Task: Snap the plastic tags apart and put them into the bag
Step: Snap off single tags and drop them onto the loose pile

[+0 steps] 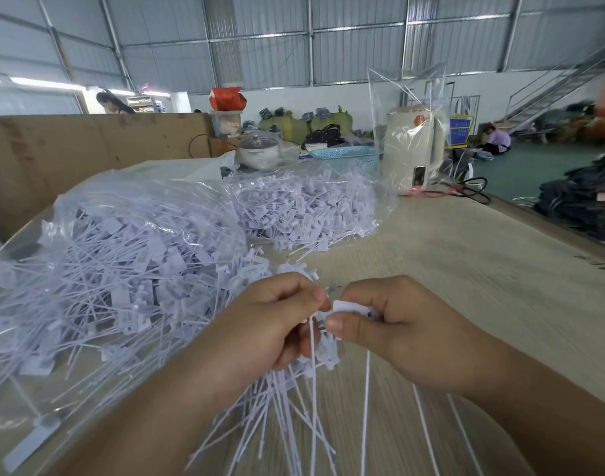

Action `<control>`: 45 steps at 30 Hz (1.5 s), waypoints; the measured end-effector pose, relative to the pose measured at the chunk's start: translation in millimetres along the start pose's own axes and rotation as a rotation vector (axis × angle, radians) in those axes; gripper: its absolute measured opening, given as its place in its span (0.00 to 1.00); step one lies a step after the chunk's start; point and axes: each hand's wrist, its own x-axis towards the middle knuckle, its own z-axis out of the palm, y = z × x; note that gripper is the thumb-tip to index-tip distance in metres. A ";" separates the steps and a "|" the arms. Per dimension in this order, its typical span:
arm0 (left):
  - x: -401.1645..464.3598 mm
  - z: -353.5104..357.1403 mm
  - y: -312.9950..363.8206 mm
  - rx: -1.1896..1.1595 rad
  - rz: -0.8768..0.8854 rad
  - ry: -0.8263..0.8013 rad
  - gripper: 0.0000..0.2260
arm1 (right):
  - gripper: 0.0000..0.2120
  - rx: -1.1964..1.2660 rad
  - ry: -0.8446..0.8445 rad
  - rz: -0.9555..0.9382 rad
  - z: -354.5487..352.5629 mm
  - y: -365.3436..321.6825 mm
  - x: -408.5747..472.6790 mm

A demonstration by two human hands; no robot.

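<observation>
Your left hand (270, 324) held a bunch of white plastic tags (294, 389), with fingers curled around them. Their long thin tails hung down and spread out over the wooden table (465, 269). Your right hand (390, 324) pinched one tag (345, 309) by its small flat white head, between thumb and finger, right beside your left thumb. On your left lay a big clear bag (105, 269) full of the same white tags, and a second bag (304, 207) of them lay behind it
</observation>
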 end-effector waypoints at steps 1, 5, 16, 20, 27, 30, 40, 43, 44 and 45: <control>-0.9 1.6 -1.1 0.014 0.002 -0.024 0.11 | 0.12 0.013 -0.026 -0.011 0.6 -1.7 -0.5; 0.8 4.8 -5.9 0.041 -0.003 -0.062 0.10 | 0.08 0.039 -0.087 -0.022 2.7 -3.8 -0.9; -1.3 -12.5 5.2 0.081 0.034 -0.040 0.09 | 0.11 0.011 -0.052 -0.036 2.9 -2.8 -2.0; 0.6 -21.3 5.7 0.179 0.132 0.099 0.06 | 0.15 -0.023 -0.052 -0.054 4.1 -3.2 -1.5; 6.2 -27.9 0.8 0.485 0.235 0.311 0.08 | 0.18 -0.082 0.019 -0.074 2.9 -6.5 -1.6; 6.0 -30.7 0.7 0.522 0.250 0.330 0.08 | 0.17 -0.109 0.009 -0.045 1.5 -6.3 -2.0; 10.5 -47.6 -6.6 0.673 0.234 0.327 0.09 | 0.19 -0.172 -0.083 -0.022 2.2 -11.5 -1.8; 11.8 -50.4 -7.2 0.706 0.249 0.288 0.14 | 0.18 -0.181 -0.095 -0.017 2.5 -12.5 -1.9; 12.3 -51.0 -7.6 0.712 0.242 0.270 0.16 | 0.18 -0.182 -0.097 -0.016 2.5 -12.6 -1.8; 12.8 -51.5 -8.6 0.729 0.237 0.260 0.19 | 0.17 -0.185 -0.097 -0.015 2.3 -12.5 -1.8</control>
